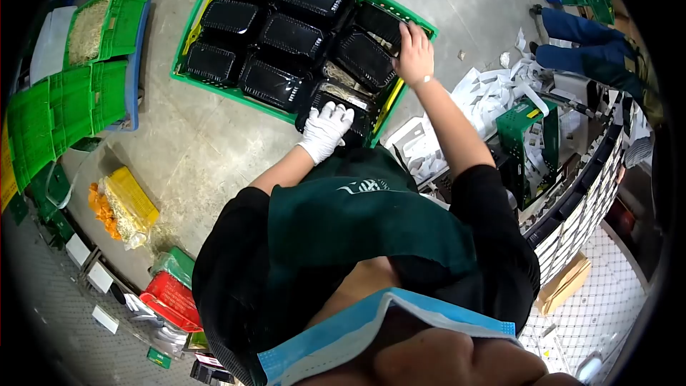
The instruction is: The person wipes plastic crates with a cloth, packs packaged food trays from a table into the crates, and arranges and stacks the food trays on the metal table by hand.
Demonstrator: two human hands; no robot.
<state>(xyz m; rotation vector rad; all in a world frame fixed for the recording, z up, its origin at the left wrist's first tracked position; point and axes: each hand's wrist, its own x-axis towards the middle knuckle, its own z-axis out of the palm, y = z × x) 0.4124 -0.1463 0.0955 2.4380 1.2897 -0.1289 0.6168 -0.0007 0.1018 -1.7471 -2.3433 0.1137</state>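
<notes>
Black plastic food containers with ridged lids, such as one lidded container (294, 36), stand in rows inside a green crate (246, 98). My left hand (326, 129), in a white glove, rests with its fingers apart on a black container (355, 126) at the crate's near right. At the right rim, my bare right hand (414, 56) has its fingers stretched out over the corner of a container (379, 23). Its thumb is against the edge of a tilted container (364, 57). Pale, shredded-looking contents show around this tilted container.
Green crates (68, 111) stand on a blue base at the left. A yellow pack (132, 196) lies on the floor, with a red basket (170, 300) behind it. White paper scraps (479, 96) and a smaller green crate (527, 139) are at the right. Another person's legs (582, 43) show there.
</notes>
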